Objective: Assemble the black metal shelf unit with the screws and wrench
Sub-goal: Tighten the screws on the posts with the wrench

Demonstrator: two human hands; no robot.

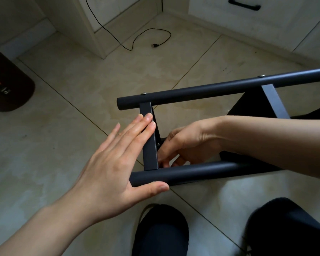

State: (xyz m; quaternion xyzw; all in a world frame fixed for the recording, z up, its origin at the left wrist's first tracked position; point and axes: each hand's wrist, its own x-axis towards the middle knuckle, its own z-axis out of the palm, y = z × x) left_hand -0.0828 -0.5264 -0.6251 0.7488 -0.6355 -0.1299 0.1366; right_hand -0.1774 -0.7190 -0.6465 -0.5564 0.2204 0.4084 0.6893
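The black metal shelf unit (pixel 201 91) lies on its side on the tiled floor, two round tubes joined by flat crossbars. My left hand (pixel 116 163) rests flat against the near crossbar (pixel 150 145), thumb under the lower tube (pixel 192 172), fingers spread. My right hand (pixel 185 145) reaches in behind that crossbar, its fingertips pinched at the joint with the lower tube; what they hold is hidden. A small screw head (pixel 158 144) shows on the crossbar's inner face. Two screw heads (pixel 143 93) sit on the upper tube. No wrench is visible.
A black power cord with plug (pixel 155 45) trails across the floor by the white cabinets (pixel 248 19). A dark mat (pixel 7 85) lies at the left. My knees in dark trousers (pixel 163 231) are at the bottom edge.
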